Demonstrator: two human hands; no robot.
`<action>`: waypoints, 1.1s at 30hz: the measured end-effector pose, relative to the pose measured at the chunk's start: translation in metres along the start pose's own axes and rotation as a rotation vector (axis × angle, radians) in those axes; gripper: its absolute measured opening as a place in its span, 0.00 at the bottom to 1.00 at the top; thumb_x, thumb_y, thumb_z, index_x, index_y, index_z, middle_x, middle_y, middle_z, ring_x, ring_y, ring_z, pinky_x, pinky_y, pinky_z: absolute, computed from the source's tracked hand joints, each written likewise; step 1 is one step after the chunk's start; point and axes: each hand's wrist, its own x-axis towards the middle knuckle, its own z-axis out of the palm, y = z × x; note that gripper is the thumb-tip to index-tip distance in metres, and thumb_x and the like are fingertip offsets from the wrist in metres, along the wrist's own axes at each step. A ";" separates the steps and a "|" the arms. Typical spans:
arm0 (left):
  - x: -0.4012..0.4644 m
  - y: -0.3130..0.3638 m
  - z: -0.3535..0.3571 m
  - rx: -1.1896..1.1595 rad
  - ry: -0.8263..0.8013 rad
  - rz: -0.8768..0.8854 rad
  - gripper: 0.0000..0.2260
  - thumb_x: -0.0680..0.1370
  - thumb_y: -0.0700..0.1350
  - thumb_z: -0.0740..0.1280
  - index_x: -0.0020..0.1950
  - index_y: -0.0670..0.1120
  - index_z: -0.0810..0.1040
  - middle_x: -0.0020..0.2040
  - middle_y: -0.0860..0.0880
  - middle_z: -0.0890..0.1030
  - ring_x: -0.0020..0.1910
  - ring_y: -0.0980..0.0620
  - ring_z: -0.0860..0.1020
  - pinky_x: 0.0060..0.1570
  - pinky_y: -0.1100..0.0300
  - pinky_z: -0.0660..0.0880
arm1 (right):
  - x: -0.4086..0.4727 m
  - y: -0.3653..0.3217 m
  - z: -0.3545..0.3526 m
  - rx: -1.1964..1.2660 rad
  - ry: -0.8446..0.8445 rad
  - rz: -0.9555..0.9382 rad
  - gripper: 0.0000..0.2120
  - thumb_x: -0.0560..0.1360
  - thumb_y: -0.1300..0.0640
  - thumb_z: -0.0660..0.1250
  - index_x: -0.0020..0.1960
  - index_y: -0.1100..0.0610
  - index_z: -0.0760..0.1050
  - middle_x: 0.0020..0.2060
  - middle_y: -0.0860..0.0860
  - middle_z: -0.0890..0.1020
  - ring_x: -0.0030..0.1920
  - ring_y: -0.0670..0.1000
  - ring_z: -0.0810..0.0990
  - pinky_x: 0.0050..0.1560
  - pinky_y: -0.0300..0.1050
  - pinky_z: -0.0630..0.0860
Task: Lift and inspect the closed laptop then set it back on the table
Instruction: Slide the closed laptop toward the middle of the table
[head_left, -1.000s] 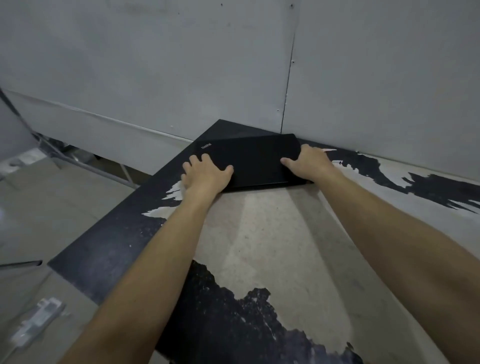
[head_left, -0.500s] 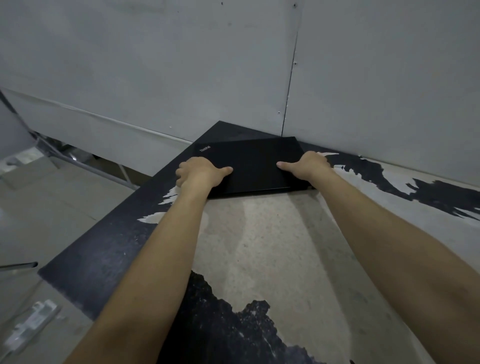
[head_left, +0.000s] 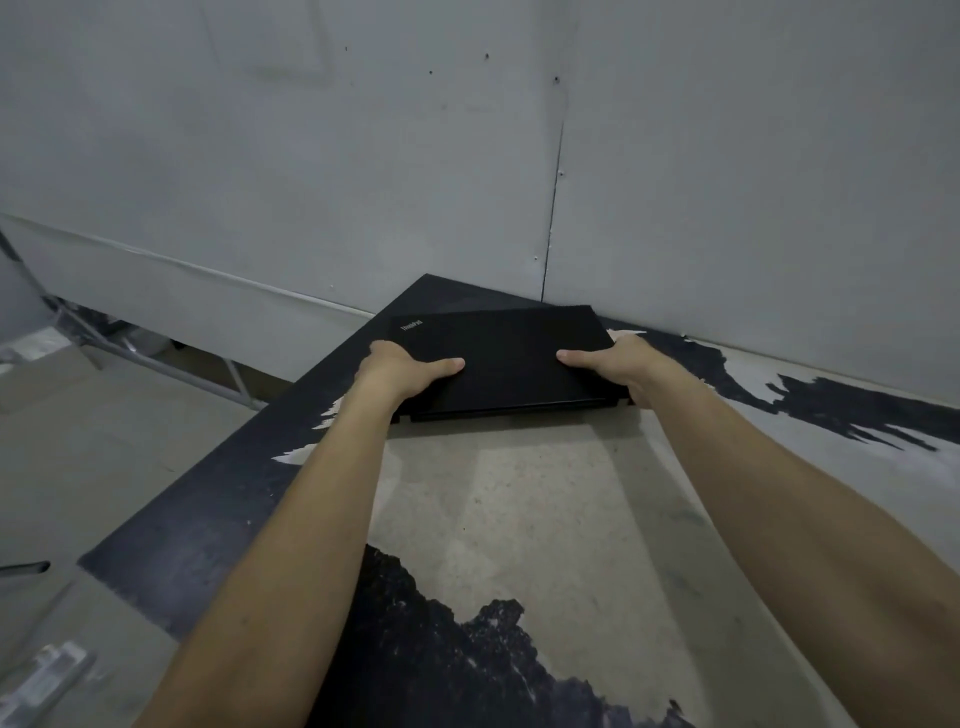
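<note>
A closed black laptop (head_left: 511, 353) with a small logo at its far left corner is at the far corner of the worn table (head_left: 519, 509), close to the grey wall. My left hand (head_left: 400, 371) grips its left side, thumb on the lid and fingers tucked under the edge. My right hand (head_left: 621, 364) grips the right side the same way, thumb on top. The near edge of the laptop looks slightly raised off the table; the far edge is hard to judge.
The grey wall (head_left: 675, 208) stands right behind the laptop. The table's left edge (head_left: 218, 478) drops to a concrete floor. A metal frame (head_left: 156, 358) stands at the left below the wall. A pale plastic object (head_left: 47, 680) lies on the floor at bottom left.
My hands went from resting flat on the lid to wrapping around the laptop's left and right edges. The laptop's near edge has come up a little toward me.
</note>
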 end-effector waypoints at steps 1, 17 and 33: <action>-0.005 0.001 0.002 -0.019 -0.002 0.015 0.63 0.58 0.71 0.80 0.79 0.38 0.57 0.74 0.39 0.72 0.69 0.37 0.74 0.55 0.46 0.76 | -0.005 0.002 -0.004 0.020 0.001 0.004 0.30 0.64 0.43 0.86 0.61 0.54 0.81 0.56 0.54 0.86 0.56 0.57 0.85 0.61 0.57 0.83; -0.097 0.054 0.073 -0.081 -0.125 0.310 0.59 0.59 0.69 0.80 0.78 0.41 0.58 0.71 0.43 0.75 0.66 0.40 0.75 0.56 0.48 0.77 | -0.120 0.092 -0.123 0.253 0.192 0.009 0.31 0.63 0.45 0.86 0.59 0.55 0.78 0.54 0.54 0.88 0.50 0.54 0.88 0.36 0.45 0.84; -0.156 0.080 0.149 -0.277 -0.370 0.530 0.37 0.62 0.63 0.81 0.62 0.51 0.69 0.59 0.52 0.81 0.54 0.50 0.83 0.52 0.46 0.83 | -0.194 0.192 -0.201 0.590 0.243 -0.091 0.16 0.75 0.52 0.79 0.60 0.51 0.81 0.48 0.50 0.91 0.43 0.51 0.91 0.34 0.43 0.84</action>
